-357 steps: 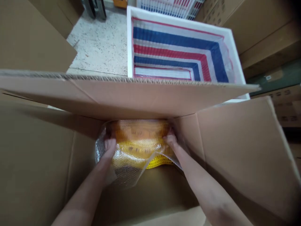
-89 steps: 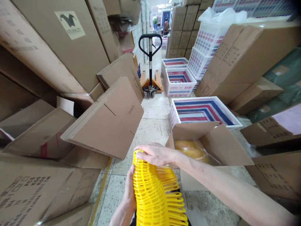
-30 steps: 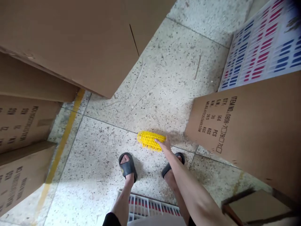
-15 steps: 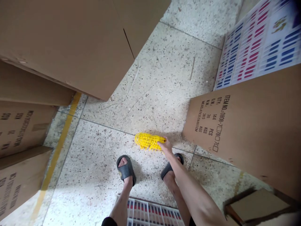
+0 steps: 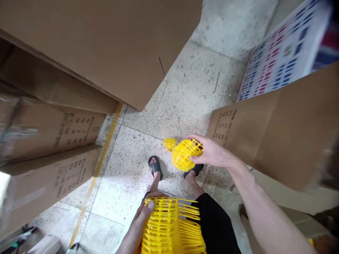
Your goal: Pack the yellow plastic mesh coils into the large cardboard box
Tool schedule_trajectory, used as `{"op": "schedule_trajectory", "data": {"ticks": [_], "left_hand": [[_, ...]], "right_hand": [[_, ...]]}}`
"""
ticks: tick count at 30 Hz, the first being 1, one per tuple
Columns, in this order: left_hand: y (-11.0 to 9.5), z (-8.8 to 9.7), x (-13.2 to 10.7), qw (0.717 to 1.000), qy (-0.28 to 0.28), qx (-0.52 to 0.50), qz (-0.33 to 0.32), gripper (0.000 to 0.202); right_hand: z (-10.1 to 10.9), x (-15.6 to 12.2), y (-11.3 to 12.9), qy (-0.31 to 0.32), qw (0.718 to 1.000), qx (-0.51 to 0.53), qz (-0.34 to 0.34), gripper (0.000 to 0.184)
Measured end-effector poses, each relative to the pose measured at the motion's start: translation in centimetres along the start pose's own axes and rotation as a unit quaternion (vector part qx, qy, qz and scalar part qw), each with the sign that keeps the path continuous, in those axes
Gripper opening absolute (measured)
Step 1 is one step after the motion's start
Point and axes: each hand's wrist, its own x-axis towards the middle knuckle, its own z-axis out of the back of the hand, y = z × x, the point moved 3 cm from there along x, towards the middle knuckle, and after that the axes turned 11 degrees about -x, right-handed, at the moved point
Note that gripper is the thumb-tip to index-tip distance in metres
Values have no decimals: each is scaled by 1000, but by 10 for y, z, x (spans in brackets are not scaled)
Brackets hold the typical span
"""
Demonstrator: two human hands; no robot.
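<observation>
My right hand (image 5: 209, 151) is closed around a rounded yellow plastic lattice piece (image 5: 182, 157), holding it above the floor by my right foot. Another yellow lattice piece (image 5: 169, 143) lies on the floor just beyond it, partly hidden. Close to my body, my left hand (image 5: 143, 215) grips a larger yellow plastic lattice piece with prongs (image 5: 161, 225). Its long thin prongs stick out to the right, over my black trouser leg. The thumb presses on its top edge, and the other fingers are mostly hidden behind it.
Cardboard boxes stand at the upper left (image 5: 106, 42), the left (image 5: 71, 169) and the right (image 5: 278, 130). A white slotted basket (image 5: 275, 60) with red and blue showing through is at the upper right. A yellow line (image 5: 103, 165) crosses the speckled floor. My feet wear dark slides.
My left hand has come into view gripping a large yellow piece. My right hand has lifted a yellow piece off the floor, leaving another lying there. The view has shifted.
</observation>
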Motion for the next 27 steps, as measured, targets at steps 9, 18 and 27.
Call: {"op": "schedule_trajectory", "data": {"ticks": [9, 18, 27], "left_hand": [[-24, -62, -122, 995, 97, 30, -14, 87], [-40, -86, -174, 989, 139, 18, -47, 83], [-50, -81, -195, 983, 172, 42, -41, 82]], "right_hand": [[84, -45, 276, 219, 899, -311, 217, 58], [96, -72, 324, 236, 927, -267, 118, 41], [112, -123, 323, 186, 959, -67, 203, 36]]}}
